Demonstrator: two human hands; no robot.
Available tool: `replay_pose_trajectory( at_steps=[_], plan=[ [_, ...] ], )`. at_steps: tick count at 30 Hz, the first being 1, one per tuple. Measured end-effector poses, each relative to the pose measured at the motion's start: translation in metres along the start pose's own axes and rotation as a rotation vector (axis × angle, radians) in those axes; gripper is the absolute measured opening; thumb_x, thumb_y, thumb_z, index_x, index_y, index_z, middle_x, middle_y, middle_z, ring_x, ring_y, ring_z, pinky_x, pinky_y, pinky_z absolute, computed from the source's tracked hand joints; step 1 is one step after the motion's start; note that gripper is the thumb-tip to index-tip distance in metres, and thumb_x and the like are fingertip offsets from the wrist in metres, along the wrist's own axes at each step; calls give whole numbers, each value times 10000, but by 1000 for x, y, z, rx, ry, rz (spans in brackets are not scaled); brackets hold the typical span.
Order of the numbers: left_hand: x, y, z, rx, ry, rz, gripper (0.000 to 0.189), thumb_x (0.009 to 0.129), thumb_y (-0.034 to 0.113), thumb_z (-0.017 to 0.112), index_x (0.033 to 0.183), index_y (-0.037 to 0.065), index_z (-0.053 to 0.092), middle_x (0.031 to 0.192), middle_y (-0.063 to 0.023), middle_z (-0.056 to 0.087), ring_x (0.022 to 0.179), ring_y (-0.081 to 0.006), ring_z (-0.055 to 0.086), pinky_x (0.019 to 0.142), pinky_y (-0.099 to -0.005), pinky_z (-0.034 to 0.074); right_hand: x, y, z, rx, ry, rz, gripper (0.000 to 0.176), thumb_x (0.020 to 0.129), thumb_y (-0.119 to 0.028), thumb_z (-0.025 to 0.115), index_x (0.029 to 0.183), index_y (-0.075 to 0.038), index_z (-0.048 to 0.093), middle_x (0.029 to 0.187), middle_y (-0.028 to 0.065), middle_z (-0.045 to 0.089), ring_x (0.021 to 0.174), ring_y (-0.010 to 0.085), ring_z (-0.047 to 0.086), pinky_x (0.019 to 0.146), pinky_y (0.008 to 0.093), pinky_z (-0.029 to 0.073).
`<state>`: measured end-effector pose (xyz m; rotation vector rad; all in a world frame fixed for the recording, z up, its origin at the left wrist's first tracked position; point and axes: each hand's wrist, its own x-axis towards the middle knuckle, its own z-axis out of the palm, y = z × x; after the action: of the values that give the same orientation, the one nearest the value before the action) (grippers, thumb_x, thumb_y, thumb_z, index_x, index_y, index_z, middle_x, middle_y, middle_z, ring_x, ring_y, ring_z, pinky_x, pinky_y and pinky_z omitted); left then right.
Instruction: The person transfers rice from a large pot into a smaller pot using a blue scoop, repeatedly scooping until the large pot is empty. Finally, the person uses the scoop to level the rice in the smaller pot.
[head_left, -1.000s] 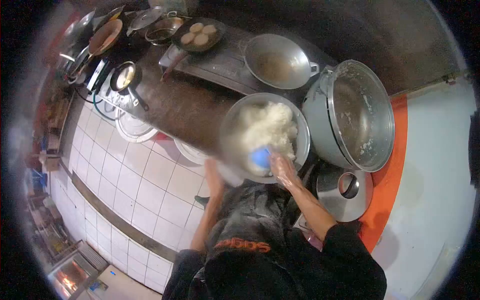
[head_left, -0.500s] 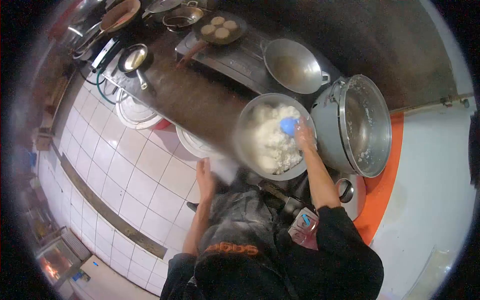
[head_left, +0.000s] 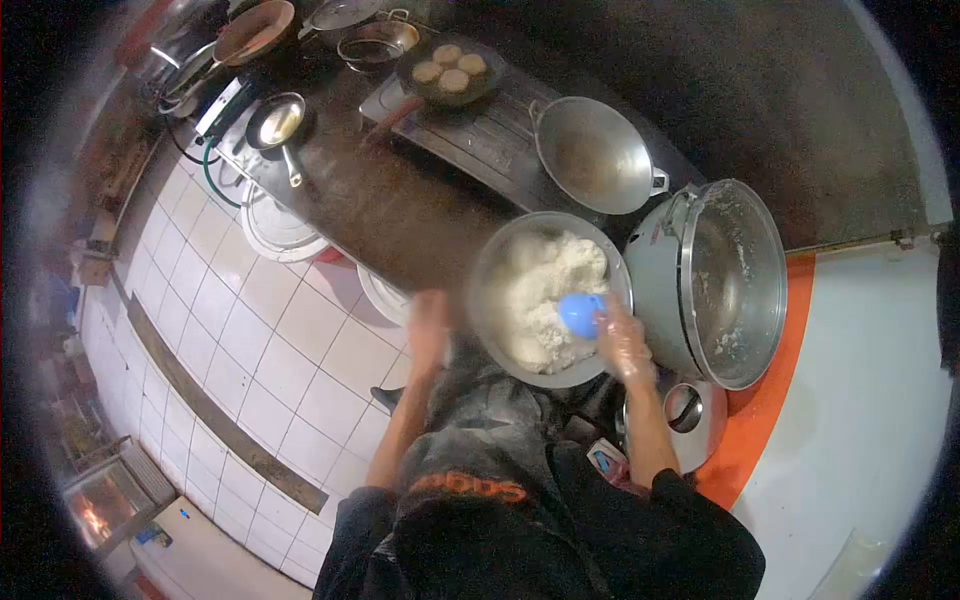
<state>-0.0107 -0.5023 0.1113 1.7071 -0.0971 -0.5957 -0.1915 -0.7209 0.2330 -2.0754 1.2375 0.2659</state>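
Observation:
My right hand (head_left: 624, 344), in a clear plastic glove, is wrapped round a blue rice scoop (head_left: 580, 315). The scoop sits over white rice (head_left: 560, 275), which lies heaped in a wide round metal basin (head_left: 545, 380). Steam hazes the basin's left side. My left hand (head_left: 428, 328) hovers by the counter's front edge, left of the basin, its fingers smeared by motion.
Right of the basin stands a big pot (head_left: 660, 275) with a rice-flecked metal interior. Behind are a wok (head_left: 595, 150) and a pan (head_left: 440, 95) holding several round patties. A small frying pan (head_left: 275, 125) lies farther left. Lidded tubs (head_left: 280, 235) stand below the counter.
My right hand and the scoop have shifted toward me, to the near right of the rice. My left hand has moved up and slightly right. The whole view has tilted a little.

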Motion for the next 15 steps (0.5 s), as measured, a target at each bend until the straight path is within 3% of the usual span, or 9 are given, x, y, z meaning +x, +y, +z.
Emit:
replay_pose_trajectory(
  at_steps=[2, 3, 5, 6, 8, 10, 12, 14, 15],
  plan=[
    [18, -13, 17, -1, -16, 73, 392, 938, 357, 525, 1094, -2, 542, 1009, -95, 592, 963, -180, 531, 874, -305, 397, 42, 62, 82, 369, 122, -350, 453, 926, -214, 461, 1364, -131, 381, 982, 226, 637, 882, 368, 640, 757, 475, 503],
    [24, -28, 26, -5, -37, 141, 387, 935, 359, 532, 1086, 3, 543, 1000, -89, 594, 941, -182, 537, 853, -302, 409, 57, 71, 107, 374, 119, -339, 453, 926, -214, 461, 1364, -131, 381, 982, 226, 637, 882, 368, 640, 757, 475, 503],
    [35, -43, 40, 115, -68, 215, 390, 926, 355, 543, 1073, -6, 528, 981, -102, 599, 897, -194, 549, 802, -311, 433, 86, 70, 136, 107, 166, -340, 452, 927, -251, 474, 1352, -114, 406, 978, 213, 645, 892, 337, 643, 768, 451, 505],
    [31, -42, 45, 177, -58, 199, 392, 920, 350, 549, 1073, -10, 519, 972, -114, 599, 886, -201, 550, 792, -321, 437, 91, 73, 125, 114, 159, -334, 452, 927, -251, 474, 1352, -114, 406, 978, 213, 645, 892, 337, 643, 768, 451, 505],
    [26, -40, 52, 301, -102, 122, 394, 906, 331, 557, 1078, -19, 498, 967, -144, 603, 874, -221, 551, 775, -352, 442, 108, 67, 66, -321, 92, -567, 473, 917, -320, 491, 1321, -79, 441, 1053, 231, 620, 965, 363, 609, 843, 459, 471],
    [7, -17, 52, 343, -142, 8, 399, 902, 324, 563, 1102, -16, 500, 1008, -158, 602, 930, -225, 549, 821, -358, 431, 100, 12, -10, 36, -226, 4, 509, 913, -389, 485, 1299, -58, 459, 1164, 240, 571, 1090, 379, 544, 949, 458, 405],
    [-5, -23, 50, 374, -159, -94, 406, 898, 316, 568, 1126, -13, 501, 1049, -173, 600, 986, -229, 548, 867, -364, 421, 133, 34, -16, -126, 219, -152, 536, 912, -437, 469, 1301, -69, 456, 1250, 241, 518, 1174, 348, 502, 998, 424, 379],
    [-19, -77, 51, 178, -284, -111, 481, 888, 295, 583, 1251, 3, 463, 1182, -216, 558, 1158, -245, 493, 1001, -358, 341, 173, 61, -7, -118, 242, -133, 483, 901, -358, 511, 1296, -81, 471, 1261, 223, 521, 1161, 353, 513, 992, 419, 385],
    [-21, -86, 49, 196, -472, -54, 640, 885, 295, 584, 1409, 49, 310, 1275, -232, 502, 1237, -312, 443, 1069, -331, 258, 196, 76, 5, -102, 274, -88, 445, 890, -278, 552, 1290, -94, 486, 1272, 205, 523, 1148, 357, 525, 985, 414, 392]
  ],
)
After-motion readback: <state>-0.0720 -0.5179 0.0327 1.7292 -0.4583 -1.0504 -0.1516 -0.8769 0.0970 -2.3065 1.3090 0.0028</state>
